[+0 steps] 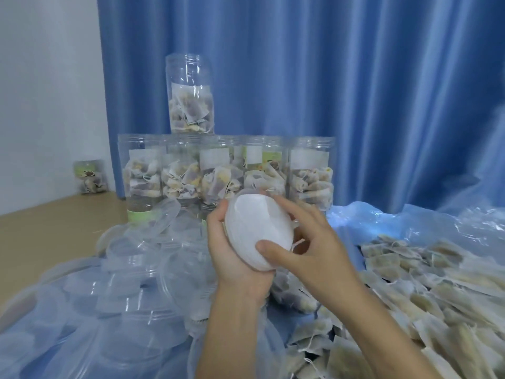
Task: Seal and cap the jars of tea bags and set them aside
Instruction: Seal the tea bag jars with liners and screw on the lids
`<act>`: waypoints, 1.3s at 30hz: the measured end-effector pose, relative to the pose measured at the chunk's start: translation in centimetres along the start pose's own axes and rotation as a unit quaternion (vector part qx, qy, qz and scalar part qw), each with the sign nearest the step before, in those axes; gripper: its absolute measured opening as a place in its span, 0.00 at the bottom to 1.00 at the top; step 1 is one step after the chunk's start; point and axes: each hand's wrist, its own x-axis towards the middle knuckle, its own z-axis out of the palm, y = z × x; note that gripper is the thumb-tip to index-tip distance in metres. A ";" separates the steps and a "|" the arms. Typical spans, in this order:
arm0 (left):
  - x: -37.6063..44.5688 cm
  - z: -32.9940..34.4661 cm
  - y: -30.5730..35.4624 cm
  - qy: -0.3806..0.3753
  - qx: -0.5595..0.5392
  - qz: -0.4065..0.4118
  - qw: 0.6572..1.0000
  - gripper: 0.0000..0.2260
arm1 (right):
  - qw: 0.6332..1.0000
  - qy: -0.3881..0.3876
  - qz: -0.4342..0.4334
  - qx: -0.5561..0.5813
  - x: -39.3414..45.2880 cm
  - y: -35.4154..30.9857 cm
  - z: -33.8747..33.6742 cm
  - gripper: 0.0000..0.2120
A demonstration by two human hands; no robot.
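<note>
2 hands round 1 white-sealed jar (258,232), left hand (232,247) gripping beneath, right hand (306,242) pinching its rim

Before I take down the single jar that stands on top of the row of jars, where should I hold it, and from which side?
Grip the top jar round its lower body, where the tea bags fill it, coming from the front. It stands upright, with the curtain behind it, and its upper part looks empty, so its weight probably sits low. Lift it straight up to spare the row of jars below.
</note>
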 end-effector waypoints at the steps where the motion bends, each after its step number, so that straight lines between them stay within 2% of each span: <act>1: 0.2 -0.2 -0.3 0.008 -0.008 -0.005 1.000 0.18 | 0.999 0.005 -0.009 -0.035 -0.1 0.3 0.2 0.29; 5: 0.6 -0.8 -0.6 0.008 -0.013 -0.009 1.000 0.18 | 0.996 0.033 -0.027 -0.075 0.0 0.5 -0.1 0.30; 8: 0.6 -0.4 -0.7 -0.005 0.051 0.009 0.999 0.14 | 0.996 -0.015 -0.063 -0.062 -0.1 0.2 -0.3 0.16; 10: 0.7 -0.5 -0.8 0.033 0.125 0.043 0.991 0.14 | 0.995 -0.076 -0.001 0.065 0.0 -0.3 -0.4 0.07; 12: 0.7 -0.9 -0.7 0.089 0.280 0.085 0.952 0.22 | 0.959 -0.164 0.077 0.216 0.0 -0.4 -0.9 0.12; 14: 0.6 -0.8 -0.5 0.142 0.399 0.115 0.899 0.36 | 0.940 -0.212 0.073 0.257 0.0 -0.3 -1.3 0.15; 15: 0.5 -0.6 -0.3 0.156 0.420 0.121 0.886 0.39 | 0.942 -0.206 0.060 0.259 0.0 -0.1 -1.4 0.12; 17: 0.2 -0.4 0.1 0.164 0.421 0.117 0.884 0.41 | 0.946 -0.162 0.070 0.273 0.1 0.3 -1.5 0.08; 18: 0.3 -0.6 0.5 0.163 0.403 0.102 0.895 0.40 | 0.947 -0.131 0.089 0.278 0.2 0.5 -1.7 0.09; 20: 0.3 -1.2 1.1 0.127 0.362 0.040 0.923 0.29 | 0.948 -0.054 0.120 0.291 0.5 1.3 -2.1 0.10; 22: 0.2 -1.4 1.0 0.090 0.347 0.002 0.933 0.15 | 0.965 0.003 0.102 0.241 0.4 1.3 -2.6 0.20; 23: 0.2 -1.4 0.7 0.087 0.356 0.009 0.930 0.11 | 0.983 0.011 0.069 0.169 0.3 1.3 -2.7 0.25; 25: 0.2 -1.0 -0.1 0.085 0.390 0.035 0.916 0.08 | 0.999 -0.031 0.013 -0.009 0.0 0.9 -2.4 0.40; 27: 0.1 -0.3 -0.7 0.074 0.398 0.027 0.914 0.09 | 0.994 -0.054 -0.007 -0.098 -0.1 1.1 -2.1 0.49; 29: 0.0 0.1 -0.5 0.056 0.376 -0.024 0.924 0.12 | 0.990 -0.016 -0.028 -0.135 0.0 1.3 -2.2 0.45; 31: 0.0 0.0 0.0 0.045 0.362 -0.064 0.929 0.18 | 0.988 0.058 -0.040 -0.135 0.2 1.8 -2.5 0.40; 32: 0.1 -0.2 0.4 0.057 0.362 -0.065 0.928 0.19 | 0.987 0.098 -0.034 -0.122 0.3 2.0 -2.8 0.39; 34: 0.2 -0.6 1.0 0.117 0.348 -0.018 0.930 0.15 | 0.982 0.156 -0.003 -0.103 1.1 2.5 -3.6 0.39; 36: 0.2 -0.9 1.5 0.179 0.294 0.032 0.938 0.08 | 0.982 0.142 0.049 -0.114 2.5 3.1 -4.2 0.37; 39: 0.2 -0.9 2.0 0.207 0.251 0.062 0.943 0.06 | 0.970 0.025 0.141 -0.198 5.1 4.3 -3.8 0.30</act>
